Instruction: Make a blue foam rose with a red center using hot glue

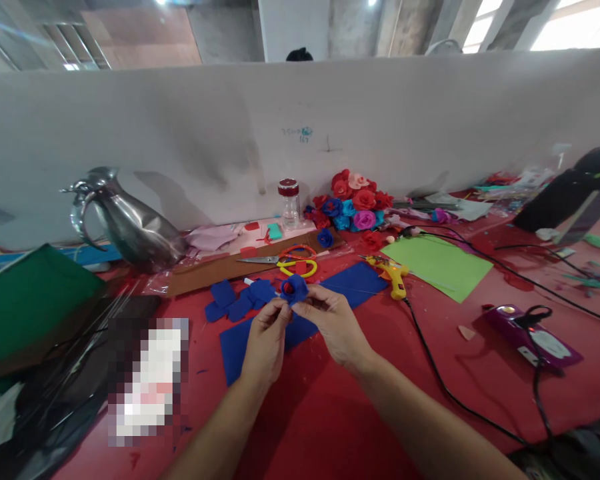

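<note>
Between my two hands is a blue paper flower (295,289) with a bit of red at its centre, held up over the table. My left hand (269,337) pinches it from below on the left. The fingertips of my right hand (334,320) grip its right side. Beneath the hands lies a long strip of blue paper (237,353). Cut blue petals (240,305) are piled just left of the flower. Behind it, scissors with yellow and orange handles (297,265) rest on a brown cardboard strip (205,275).
A yellow glue gun (394,277) lies to the right, its cord trailing toward me. Beyond are green paper (440,267) and a purple power strip (533,339). A steel jug (130,223), a glass jar (290,207) and a bunch of paper flowers (353,203) stand along the white partition (205,133).
</note>
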Motion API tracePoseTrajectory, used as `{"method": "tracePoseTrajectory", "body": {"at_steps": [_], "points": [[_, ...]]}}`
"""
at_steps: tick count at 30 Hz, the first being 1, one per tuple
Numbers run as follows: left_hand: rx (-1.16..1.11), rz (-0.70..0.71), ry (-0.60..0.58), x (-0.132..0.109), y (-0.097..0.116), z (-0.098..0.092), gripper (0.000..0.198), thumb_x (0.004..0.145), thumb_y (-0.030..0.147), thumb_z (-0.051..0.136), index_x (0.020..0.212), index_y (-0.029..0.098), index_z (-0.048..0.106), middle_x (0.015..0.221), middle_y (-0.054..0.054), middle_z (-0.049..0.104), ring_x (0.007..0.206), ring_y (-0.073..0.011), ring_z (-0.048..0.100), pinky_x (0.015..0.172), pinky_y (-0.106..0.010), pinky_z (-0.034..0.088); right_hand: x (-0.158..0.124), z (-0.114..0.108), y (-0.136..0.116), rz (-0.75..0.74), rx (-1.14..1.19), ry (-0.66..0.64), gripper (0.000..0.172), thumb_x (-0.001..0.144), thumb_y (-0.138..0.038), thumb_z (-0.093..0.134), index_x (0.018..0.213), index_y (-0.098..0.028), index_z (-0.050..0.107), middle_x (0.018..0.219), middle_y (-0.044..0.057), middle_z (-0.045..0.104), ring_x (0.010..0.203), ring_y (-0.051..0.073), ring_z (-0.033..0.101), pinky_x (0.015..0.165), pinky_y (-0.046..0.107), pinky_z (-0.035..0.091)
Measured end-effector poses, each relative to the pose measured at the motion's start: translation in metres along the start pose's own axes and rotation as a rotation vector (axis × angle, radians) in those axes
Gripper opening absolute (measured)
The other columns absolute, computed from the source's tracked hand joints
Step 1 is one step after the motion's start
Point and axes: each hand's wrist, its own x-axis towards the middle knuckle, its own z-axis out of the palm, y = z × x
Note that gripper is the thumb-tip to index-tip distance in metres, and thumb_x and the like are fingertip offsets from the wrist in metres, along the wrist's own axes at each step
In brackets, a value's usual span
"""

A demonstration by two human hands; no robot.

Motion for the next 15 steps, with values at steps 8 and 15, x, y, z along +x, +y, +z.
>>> {"method": "tracePoseTrajectory", "body": {"at_steps": [8,15], "points": [[0.017,0.029,-0.011,-0.002,0.004,0.003,0.023,0.062,0.036,0.08,0.062,0.018,0.066,0.065,0.002,0.053,0.066,-0.0117,0.045,0.068,-0.025,0.037,-0.001,-0.007,-0.01,-0.012,0.186,0.027,0.018,0.065,-0.027,0.073,0.082,-0.022,0.073,0.071,0.0,0.066,0.059,0.011,0.052,0.062,0.027,0.041],[0.048,0.044,-0.009,-0.001,0.003,0.002,0.021,0.063,0.034,0.079,0.063,0.018,0.066,0.065,0.003,0.05,0.065,-0.011,0.042,0.065,-0.024,0.036,-0.002,-0.007,-0.015,-0.088,-0.005,0.061,0.02,0.068,-0.032,0.074,0.077,-0.021,0.061,0.062,-0.005,0.058,0.052,0.009,0.051,0.051,0.023,0.035]]}}
